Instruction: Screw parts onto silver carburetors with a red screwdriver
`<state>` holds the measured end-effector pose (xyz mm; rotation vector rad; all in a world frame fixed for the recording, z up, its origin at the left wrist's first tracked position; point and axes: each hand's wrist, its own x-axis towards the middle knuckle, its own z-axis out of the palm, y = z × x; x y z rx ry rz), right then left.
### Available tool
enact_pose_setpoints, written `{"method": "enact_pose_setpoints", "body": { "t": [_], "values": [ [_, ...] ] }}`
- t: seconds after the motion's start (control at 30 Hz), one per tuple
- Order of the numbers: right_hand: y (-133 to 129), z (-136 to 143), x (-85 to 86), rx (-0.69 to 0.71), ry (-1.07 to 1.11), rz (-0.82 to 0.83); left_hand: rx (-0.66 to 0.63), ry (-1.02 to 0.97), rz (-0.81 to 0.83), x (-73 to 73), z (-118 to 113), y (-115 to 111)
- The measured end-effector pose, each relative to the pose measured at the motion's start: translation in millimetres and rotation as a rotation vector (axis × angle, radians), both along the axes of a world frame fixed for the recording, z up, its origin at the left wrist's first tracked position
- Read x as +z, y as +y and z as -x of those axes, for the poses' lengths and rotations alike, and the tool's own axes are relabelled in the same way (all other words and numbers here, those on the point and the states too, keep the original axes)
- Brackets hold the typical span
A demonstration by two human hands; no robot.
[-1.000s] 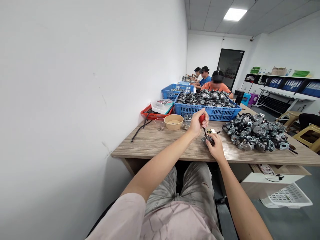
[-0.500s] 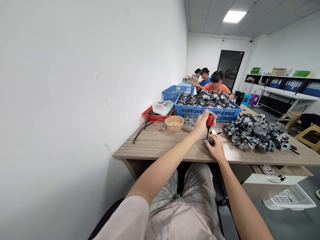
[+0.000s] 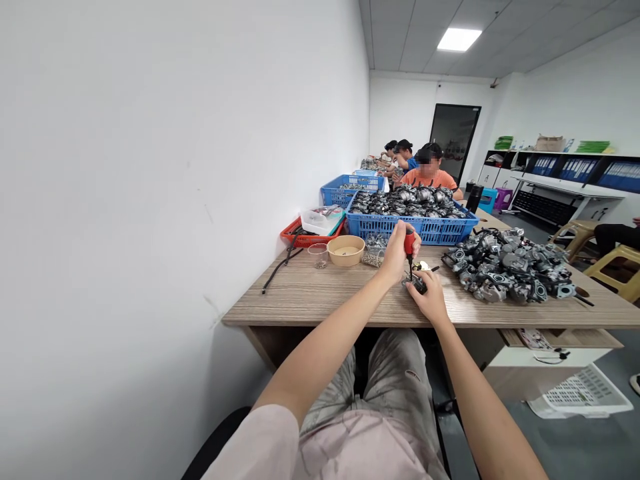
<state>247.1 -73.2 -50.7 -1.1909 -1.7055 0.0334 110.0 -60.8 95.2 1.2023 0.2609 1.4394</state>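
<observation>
My left hand (image 3: 397, 252) is wrapped round the red handle of a screwdriver (image 3: 409, 243), which stands upright with its shaft pointing down. Below it, my right hand (image 3: 431, 297) grips a small metal part (image 3: 419, 285) against the wooden table (image 3: 310, 303). The screwdriver's tip meets this part, though the exact contact point is too small to make out. Just behind the fingers lies a pale yellow and black piece (image 3: 423, 265).
A pile of metal parts (image 3: 510, 267) lies at the right. Behind are a full blue crate (image 3: 435, 231), a red basket (image 3: 310, 239), a tan bowl (image 3: 346, 251), a clear cup (image 3: 319, 257) and black tubes (image 3: 277, 272). Several people sit farther back.
The view has shifted slightly. My left hand and the screwdriver have tilted a little and the left hand looks more upright; both hands keep their holds.
</observation>
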Motion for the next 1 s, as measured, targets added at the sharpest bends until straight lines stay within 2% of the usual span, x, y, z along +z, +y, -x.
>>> {"method": "enact_pose_setpoints", "body": {
  "t": [0.47, 0.63, 0.83, 1.0],
  "values": [
    [2.8, -2.1, -2.7, -0.014, -0.026, 0.004, 0.000, 0.028, -0.035, 0.8, -5.6, 3.8],
    [3.3, -1.9, -6.2, -0.026, -0.029, 0.008, -0.068, 0.097, -0.029, 1.2, -7.1, 4.1],
    [-4.1, 5.2, -7.0, -0.035, -0.019, 0.000, -0.027, 0.087, -0.010, -2.1, -5.1, -0.7],
    [-11.2, 12.9, -3.8, -0.050, -0.006, -0.007, -0.110, 0.151, -0.026, -2.1, 3.5, -7.2]
  ]
}}
